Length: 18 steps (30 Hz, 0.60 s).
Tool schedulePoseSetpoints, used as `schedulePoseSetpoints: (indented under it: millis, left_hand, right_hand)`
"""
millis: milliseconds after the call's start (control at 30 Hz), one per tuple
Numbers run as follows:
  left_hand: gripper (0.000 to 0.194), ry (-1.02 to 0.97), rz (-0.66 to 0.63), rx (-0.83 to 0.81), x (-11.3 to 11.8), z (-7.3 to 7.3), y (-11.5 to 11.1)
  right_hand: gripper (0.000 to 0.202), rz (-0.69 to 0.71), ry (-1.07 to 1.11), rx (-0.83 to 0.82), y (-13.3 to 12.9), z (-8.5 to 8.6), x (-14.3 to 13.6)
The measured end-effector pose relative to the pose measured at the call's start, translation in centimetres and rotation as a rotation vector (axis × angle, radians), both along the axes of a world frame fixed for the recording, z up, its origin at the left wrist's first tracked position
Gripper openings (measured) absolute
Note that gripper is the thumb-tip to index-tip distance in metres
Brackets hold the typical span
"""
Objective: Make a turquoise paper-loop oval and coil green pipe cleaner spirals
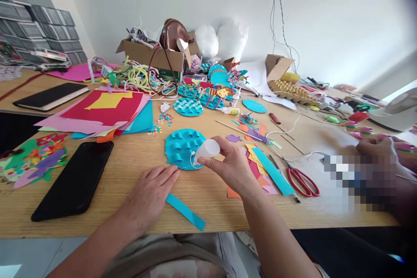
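Note:
A round blue paper disc (184, 141) with rows of curled paper strips lies on the table before me. My right hand (230, 160) is closed around a white glue bottle (210, 149), tilted with its nozzle down over the disc's right side. The nozzle's contact with the paper is hard to make out. My left hand (158, 184) lies with fingers stretched out, its fingertips at the disc's lower edge. A loose blue paper strip (186, 213) rests just right of that hand, near the table's front edge.
Left are a black phone (74, 180) and stacked coloured paper (97, 110). Right lie red-handled scissors (302, 180), a longer blue strip (273, 170) and paper scraps (256, 160). Finished-looking blue discs (188, 107) stand behind. A co-worker's hand (378, 156) is at far right.

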<state>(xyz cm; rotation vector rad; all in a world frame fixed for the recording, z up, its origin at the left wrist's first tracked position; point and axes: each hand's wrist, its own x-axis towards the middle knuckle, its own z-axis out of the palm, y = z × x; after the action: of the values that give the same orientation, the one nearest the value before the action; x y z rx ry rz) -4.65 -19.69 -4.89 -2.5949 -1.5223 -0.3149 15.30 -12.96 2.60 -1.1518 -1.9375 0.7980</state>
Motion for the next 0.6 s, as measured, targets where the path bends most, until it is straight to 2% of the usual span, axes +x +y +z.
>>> schedulePoseSetpoints:
  millis: [333,600]
  left_hand:
    - [0.047,-0.033,-0.048,0.019,-0.30,0.26,0.05]
    - [0.047,-0.048,-0.057,0.068,-0.38,-0.39,0.09]
  right_hand:
    - [0.020,0.023,-0.074,0.027,0.22,-0.21,-0.15]
    - [0.021,0.018,-0.095,0.036,0.37,-0.35,-0.21]
